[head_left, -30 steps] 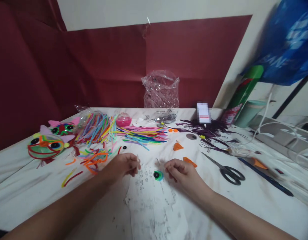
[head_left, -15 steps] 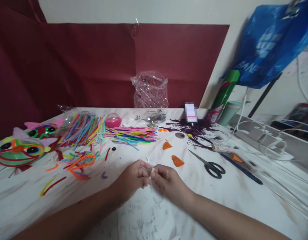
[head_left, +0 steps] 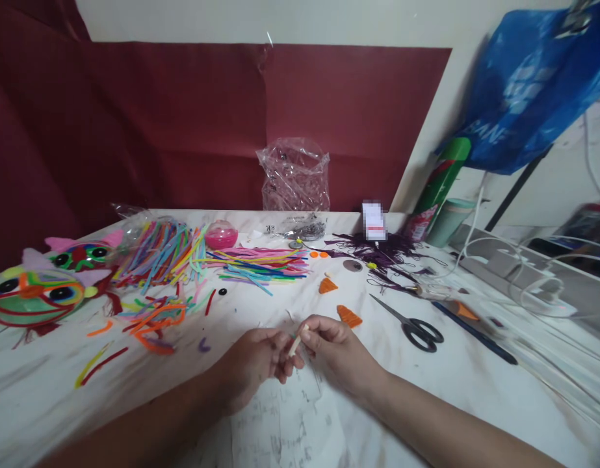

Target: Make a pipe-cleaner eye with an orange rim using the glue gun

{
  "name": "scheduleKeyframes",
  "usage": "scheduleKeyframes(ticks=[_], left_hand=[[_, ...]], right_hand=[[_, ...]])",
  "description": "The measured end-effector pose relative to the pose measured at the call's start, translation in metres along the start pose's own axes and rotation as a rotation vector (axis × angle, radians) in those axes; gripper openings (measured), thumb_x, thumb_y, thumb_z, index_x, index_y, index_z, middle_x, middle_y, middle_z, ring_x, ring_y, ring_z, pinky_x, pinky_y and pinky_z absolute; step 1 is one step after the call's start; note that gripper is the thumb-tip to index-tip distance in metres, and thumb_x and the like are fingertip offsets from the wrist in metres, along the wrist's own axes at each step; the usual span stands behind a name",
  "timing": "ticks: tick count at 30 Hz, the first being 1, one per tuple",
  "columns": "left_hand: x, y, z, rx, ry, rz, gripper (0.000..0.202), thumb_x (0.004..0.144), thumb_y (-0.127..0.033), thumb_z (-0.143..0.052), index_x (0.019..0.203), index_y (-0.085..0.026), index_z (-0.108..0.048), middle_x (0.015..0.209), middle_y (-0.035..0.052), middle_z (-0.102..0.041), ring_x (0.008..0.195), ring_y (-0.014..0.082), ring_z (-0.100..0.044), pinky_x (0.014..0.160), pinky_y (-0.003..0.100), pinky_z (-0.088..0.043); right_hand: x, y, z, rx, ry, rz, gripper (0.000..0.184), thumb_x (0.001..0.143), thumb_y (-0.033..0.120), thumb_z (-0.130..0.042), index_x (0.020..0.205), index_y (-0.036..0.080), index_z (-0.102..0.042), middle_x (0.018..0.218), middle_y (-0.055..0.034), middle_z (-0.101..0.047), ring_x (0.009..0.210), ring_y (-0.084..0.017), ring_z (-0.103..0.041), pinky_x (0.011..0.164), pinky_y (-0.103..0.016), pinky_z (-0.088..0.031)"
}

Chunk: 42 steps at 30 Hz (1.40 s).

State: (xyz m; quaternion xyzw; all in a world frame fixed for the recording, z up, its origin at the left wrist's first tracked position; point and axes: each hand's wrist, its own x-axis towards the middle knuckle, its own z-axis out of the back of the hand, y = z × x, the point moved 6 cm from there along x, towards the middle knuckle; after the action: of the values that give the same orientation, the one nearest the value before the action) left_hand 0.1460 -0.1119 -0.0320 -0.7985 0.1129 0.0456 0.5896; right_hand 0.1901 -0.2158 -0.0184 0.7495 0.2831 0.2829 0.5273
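My left hand [head_left: 257, 361] and my right hand [head_left: 331, 349] meet over a printed paper sheet [head_left: 290, 422] on the white table [head_left: 46, 390]. Both are curled with fingertips pinched together on a short pale stick [head_left: 298, 340] that slants between them. What else lies inside the fingers is hidden. An orange felt cone [head_left: 349, 315] lies just beyond my right hand.
Coloured pipe-cleaner strips [head_left: 241, 260] and scraps [head_left: 153, 318] spread at the left. Two decorated animal-face balls [head_left: 41, 296] sit at the far left edge. Black scissors [head_left: 411, 325], a dark pen [head_left: 480, 335], purple thread [head_left: 382, 250], a pink ball [head_left: 221, 234] and a clear plastic bag [head_left: 294, 172] lie farther back.
My hands came together from apart. The small green-and-black eye piece that lay on the paper between them is out of sight. The pale stick now shows tilted between my fingertips.
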Motion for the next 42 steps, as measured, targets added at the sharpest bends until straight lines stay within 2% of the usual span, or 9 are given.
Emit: scheduleKeyframes(ticks=[4,12,20,24,28,32,35,38,42], left_hand=[[-0.004,0.003,-0.005,-0.049,0.057,0.037,0.037,0.061,-0.045,-0.078,0.066,-0.012,-0.061,0.055,-0.0001,-0.055,0.047,0.0084,-0.046,0.052,0.023,-0.036],[-0.006,-0.008,0.007,0.35,-0.233,-0.153,0.018,0.058,-0.03,-0.067,0.052,-0.016,-0.057,0.048,-0.0019,-0.053,0.05,0.0115,-0.045,0.053,0.024,-0.033],[-0.016,-0.048,0.025,0.56,-0.408,-0.238,0.022,0.065,-0.039,-0.059,0.059,-0.018,-0.062,0.051,-0.0022,-0.053,0.052,0.0137,-0.047,0.051,0.024,-0.034],[-0.021,-0.054,0.024,0.714,-0.347,-0.278,0.014,0.065,-0.029,-0.058,0.058,-0.017,-0.062,0.055,-0.0007,-0.058,0.058,0.0152,-0.051,0.055,0.024,-0.036],[-0.024,-0.032,0.016,0.745,-0.365,-0.346,0.009,0.065,-0.02,-0.06,0.057,-0.016,-0.06,0.056,-0.0006,-0.057,0.057,0.0136,-0.05,0.052,0.023,-0.034],[-0.022,-0.01,0.005,0.757,-0.334,-0.359,0.013,0.067,-0.018,-0.064,0.056,-0.017,-0.058,0.057,-0.0006,-0.057,0.055,0.0121,-0.049,0.049,0.022,-0.032],[-0.026,-0.011,0.006,0.885,-0.276,-0.386,0.013,0.071,-0.019,-0.067,0.06,-0.017,-0.06,0.06,-0.0004,-0.06,0.055,0.0118,-0.052,0.05,0.021,-0.035],[-0.036,-0.027,0.035,1.237,-0.3,-0.379,0.013,0.081,-0.022,-0.06,0.069,-0.018,-0.064,0.07,0.0006,-0.064,0.068,0.0133,-0.058,0.064,0.021,-0.042],[-0.059,-0.069,0.12,1.387,-0.599,-0.311,0.013,0.082,-0.019,-0.05,0.078,-0.016,-0.063,0.093,0.0113,-0.063,0.098,0.0257,-0.054,0.09,0.036,-0.037]], right_hand=[[0.001,-0.006,0.005,0.016,-0.025,0.047,0.024,0.078,0.04,-0.07,0.075,0.018,-0.064,0.064,0.0024,-0.06,0.056,-0.012,-0.057,0.059,-0.028,-0.042],[-0.002,-0.012,0.002,-0.017,-0.068,-0.006,0.024,0.072,0.041,-0.074,0.074,0.018,-0.068,0.065,-0.0001,-0.064,0.065,-0.015,-0.058,0.068,-0.031,-0.044],[0.003,0.005,0.03,-0.268,-0.354,-0.055,0.035,0.064,0.051,-0.074,0.07,0.017,-0.066,0.054,0.0039,-0.051,0.052,-0.01,-0.042,0.051,-0.023,-0.035],[0.001,-0.002,0.021,-0.46,-0.227,-0.087,0.037,0.071,0.055,-0.066,0.067,0.018,-0.065,0.057,0.0013,-0.053,0.053,-0.012,-0.044,0.049,-0.024,-0.036],[-0.007,-0.019,0.008,-0.468,-0.06,-0.091,0.034,0.072,0.053,-0.066,0.073,0.019,-0.067,0.062,0.0003,-0.055,0.056,-0.013,-0.045,0.05,-0.024,-0.038],[-0.013,-0.033,0.013,-0.431,-0.081,-0.133,0.041,0.073,0.057,-0.064,0.061,0.019,-0.06,0.055,0.0021,-0.047,0.052,-0.011,-0.038,0.047,-0.023,-0.033],[-0.015,-0.036,0.014,-0.455,-0.066,-0.14,0.041,0.072,0.058,-0.064,0.062,0.019,-0.06,0.057,0.0015,-0.046,0.053,-0.012,-0.037,0.047,-0.024,-0.032],[-0.018,-0.032,0.014,-0.474,-0.064,-0.116,0.039,0.076,0.056,-0.062,0.064,0.019,-0.06,0.057,0.0023,-0.042,0.052,-0.011,-0.033,0.046,-0.024,-0.028],[-0.017,-0.025,0.013,-0.473,-0.065,-0.087,0.039,0.076,0.056,-0.061,0.064,0.019,-0.06,0.058,0.0025,-0.042,0.051,-0.011,-0.032,0.046,-0.024,-0.026]])
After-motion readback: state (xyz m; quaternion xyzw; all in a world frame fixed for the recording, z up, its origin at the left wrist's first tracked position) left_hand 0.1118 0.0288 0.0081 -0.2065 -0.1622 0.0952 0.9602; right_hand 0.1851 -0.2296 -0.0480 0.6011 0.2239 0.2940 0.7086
